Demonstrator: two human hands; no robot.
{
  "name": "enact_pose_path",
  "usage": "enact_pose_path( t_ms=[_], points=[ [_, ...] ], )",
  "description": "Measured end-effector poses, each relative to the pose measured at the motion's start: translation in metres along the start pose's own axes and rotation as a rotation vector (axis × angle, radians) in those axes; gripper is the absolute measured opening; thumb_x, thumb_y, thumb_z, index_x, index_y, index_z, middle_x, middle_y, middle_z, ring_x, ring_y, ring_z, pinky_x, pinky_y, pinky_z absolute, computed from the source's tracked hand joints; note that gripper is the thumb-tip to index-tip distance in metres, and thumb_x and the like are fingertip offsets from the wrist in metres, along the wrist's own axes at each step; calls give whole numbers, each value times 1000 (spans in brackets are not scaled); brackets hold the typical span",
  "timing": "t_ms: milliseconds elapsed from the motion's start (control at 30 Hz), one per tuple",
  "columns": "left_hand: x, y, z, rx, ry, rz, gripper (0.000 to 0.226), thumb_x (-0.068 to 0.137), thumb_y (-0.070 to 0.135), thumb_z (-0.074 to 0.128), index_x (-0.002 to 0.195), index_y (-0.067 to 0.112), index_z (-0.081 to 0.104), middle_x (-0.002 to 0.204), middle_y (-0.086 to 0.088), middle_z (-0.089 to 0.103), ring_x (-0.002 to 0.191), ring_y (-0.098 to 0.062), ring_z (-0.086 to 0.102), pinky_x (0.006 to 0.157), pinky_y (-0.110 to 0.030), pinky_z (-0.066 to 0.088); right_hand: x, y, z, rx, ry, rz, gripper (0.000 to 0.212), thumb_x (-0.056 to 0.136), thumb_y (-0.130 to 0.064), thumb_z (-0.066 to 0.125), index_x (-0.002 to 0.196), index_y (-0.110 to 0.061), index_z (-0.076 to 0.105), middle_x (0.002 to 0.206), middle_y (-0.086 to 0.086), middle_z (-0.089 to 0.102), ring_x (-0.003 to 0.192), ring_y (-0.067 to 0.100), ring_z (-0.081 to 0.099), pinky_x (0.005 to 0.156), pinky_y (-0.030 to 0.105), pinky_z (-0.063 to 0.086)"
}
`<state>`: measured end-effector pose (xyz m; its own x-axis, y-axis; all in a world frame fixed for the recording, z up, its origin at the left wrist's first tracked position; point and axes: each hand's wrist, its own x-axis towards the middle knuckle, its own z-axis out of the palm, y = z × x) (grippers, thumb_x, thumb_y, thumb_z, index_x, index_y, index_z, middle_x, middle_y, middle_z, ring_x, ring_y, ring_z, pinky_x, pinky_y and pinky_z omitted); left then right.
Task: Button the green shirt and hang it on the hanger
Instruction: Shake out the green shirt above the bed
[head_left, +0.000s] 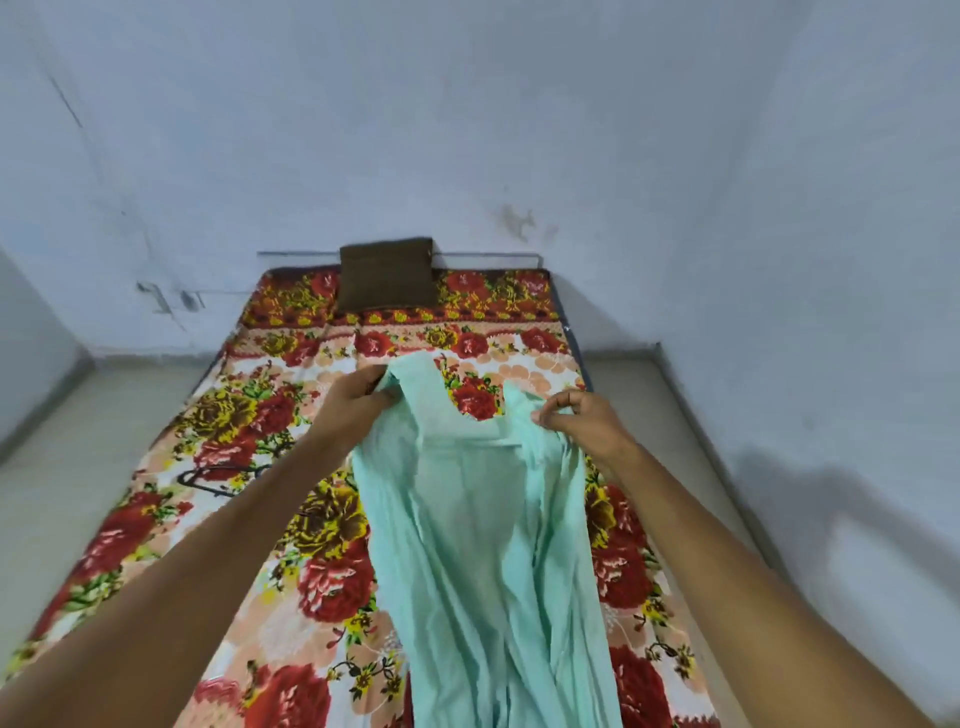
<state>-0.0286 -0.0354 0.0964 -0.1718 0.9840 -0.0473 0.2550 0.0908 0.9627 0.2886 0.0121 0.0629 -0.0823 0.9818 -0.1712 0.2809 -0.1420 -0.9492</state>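
Holding green shirt (483, 525) up at frame centre, left hand (353, 402) and right hand (582, 421) each pinching a shoulder, probably to spread it over floral bed (156, 519) for buttoning.

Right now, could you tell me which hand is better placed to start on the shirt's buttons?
Probably the right hand: it pinches a loose front edge of the green shirt, while the left hand grips the bunched top. No buttons or hanger visible.
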Motion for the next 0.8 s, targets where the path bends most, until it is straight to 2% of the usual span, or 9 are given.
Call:
enact_pose_path(
  t_ms=[133,233,367,433,500,600,667,767,800],
  points=[
    [-65,79,-52,101,167,223,19,79,22,64,88,9,75,77,-10,72,70,-13,58,62,-29,46,-73,-81,-21,208,5,19,48,83,-24,85,124,-8,67,128,13,71,118,30,69,107,45,54],
    [-123,135,-88,221,157,332,17,82,9,62,95,8,72,80,-12,70,73,-14,56,60,-27,43,-147,-141,-33,1,-160,48,45,86,-24,83,124,-4,70,114,13,78,103,29,75,94,43,61],
    [-206,180,-115,370,87,443,28,81,-7,57,100,12,62,80,-6,63,63,-6,53,51,-19,42,-241,-199,-15,-787,-218,33,38,93,-18,74,119,9,70,105,18,72,83,24,62,69,33,51],
    [-244,193,-125,433,24,508,29,80,-11,55,101,9,59,84,-10,64,65,-6,54,55,-23,43,-285,-219,-3,-919,-200,25,35,91,-17,74,121,0,74,111,12,75,75,18,61,65,28,50],
    [-273,202,-131,416,-19,520,31,81,-12,56,104,9,60,88,-6,68,73,-13,60,63,-26,46,-317,-228,6,-781,-180,16,34,92,-12,72,125,-6,73,113,8,73,79,15,63,68,27,54],
    [-317,215,-139,303,42,452,35,81,-5,66,107,19,63,90,9,69,79,-7,63,63,-21,49,-363,-238,14,-166,-80,-41,37,91,14,58,121,-3,71,111,12,71,93,21,67,88,38,60],
    [-333,220,-142,332,92,402,27,82,2,70,105,17,66,93,3,71,82,-12,64,64,-23,49,-385,-242,14,114,-129,-22,36,92,21,49,110,-2,71,100,12,74,87,20,71,77,33,65],
    [-361,219,-149,440,138,314,26,81,10,75,106,6,70,100,-9,73,90,-25,67,74,-31,52,-419,-242,12,-107,-240,37,17,99,6,57,113,11,65,90,12,76,79,16,70,74,24,58],
    [-369,217,-151,474,143,281,27,79,11,77,105,5,71,100,-11,74,90,-27,68,74,-31,51,-427,-241,12,-292,-225,45,30,97,-5,67,119,15,63,97,14,71,85,20,63,80,26,51]
  ],
)
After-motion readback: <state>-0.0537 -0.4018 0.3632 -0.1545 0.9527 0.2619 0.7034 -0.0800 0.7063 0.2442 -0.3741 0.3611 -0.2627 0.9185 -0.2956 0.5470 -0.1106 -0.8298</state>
